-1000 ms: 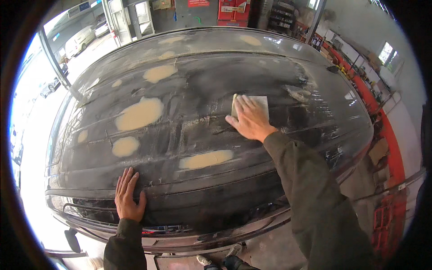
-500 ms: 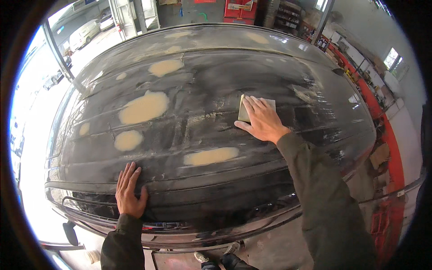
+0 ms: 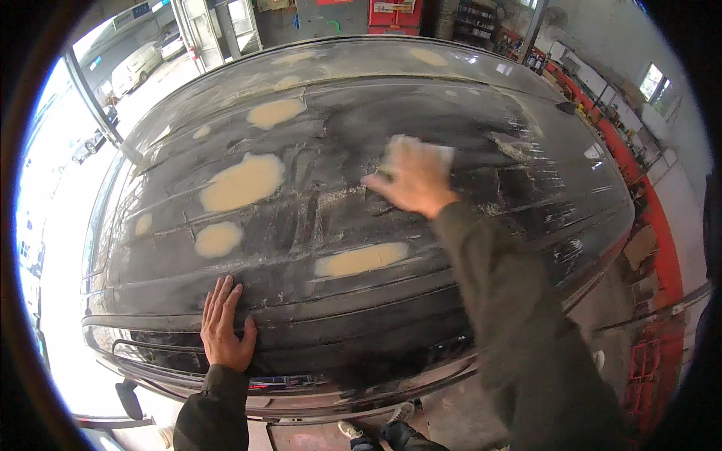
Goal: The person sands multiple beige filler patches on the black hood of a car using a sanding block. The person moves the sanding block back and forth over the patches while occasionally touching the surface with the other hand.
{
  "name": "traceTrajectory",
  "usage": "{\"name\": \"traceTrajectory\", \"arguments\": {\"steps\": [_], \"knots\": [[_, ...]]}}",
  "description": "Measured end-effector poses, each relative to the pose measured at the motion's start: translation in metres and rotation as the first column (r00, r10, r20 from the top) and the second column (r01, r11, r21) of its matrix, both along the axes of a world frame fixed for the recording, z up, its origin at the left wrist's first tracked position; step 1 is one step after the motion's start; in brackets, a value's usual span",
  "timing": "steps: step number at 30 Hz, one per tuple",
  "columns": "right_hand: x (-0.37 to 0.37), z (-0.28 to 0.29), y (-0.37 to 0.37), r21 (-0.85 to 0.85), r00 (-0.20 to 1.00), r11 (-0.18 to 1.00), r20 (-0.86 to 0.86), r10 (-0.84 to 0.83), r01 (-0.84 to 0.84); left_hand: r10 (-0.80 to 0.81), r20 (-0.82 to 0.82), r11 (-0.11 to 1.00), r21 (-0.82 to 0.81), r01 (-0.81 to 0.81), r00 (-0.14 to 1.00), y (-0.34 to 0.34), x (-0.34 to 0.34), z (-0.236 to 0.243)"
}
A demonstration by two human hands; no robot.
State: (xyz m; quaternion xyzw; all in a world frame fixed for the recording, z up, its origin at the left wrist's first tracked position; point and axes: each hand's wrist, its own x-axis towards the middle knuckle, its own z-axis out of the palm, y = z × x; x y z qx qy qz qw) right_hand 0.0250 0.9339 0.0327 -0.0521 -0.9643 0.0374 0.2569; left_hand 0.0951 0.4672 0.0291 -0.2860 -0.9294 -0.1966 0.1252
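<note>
The dark, dusty roof of a vehicle [image 3: 391,109] spreads out before me. My right hand [image 3: 417,180], smeared by motion, presses a pale, flat sanding block [image 3: 444,155] on the right-middle of the roof. Most of the block is hidden beneath that hand. At the near left edge, my left hand [image 3: 227,323] lies flat on the roof with its fingers stretched out, holding nothing. Tan filler patches dot the surface: a large one [image 3: 244,183], a rounder one [image 3: 218,239] nearer me, and a long one [image 3: 362,260] between my hands. Pale dust streaks the panel around them.
A side mirror [image 3: 128,399] sticks out at the lower left. Along the right wall runs a cluttered red bench [image 3: 618,154]. A red cabinet [image 3: 392,16] stands beyond the roof, and a parked white van [image 3: 136,69] shows through the doorway at left.
My right hand has slid the sanding block a little left and away from me across the roof. The left hand remains flat at the roof's near edge.
</note>
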Motion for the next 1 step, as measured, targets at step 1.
{"name": "traceTrajectory", "arguments": {"steps": [1], "knots": [[-0.0037,-0.0012,-0.005,-0.01,1.0,1.0,-0.005,0.013,-0.013,0.02,0.016,1.0,-0.001,-0.02,1.0,-0.0046,0.0027,0.0018]]}}
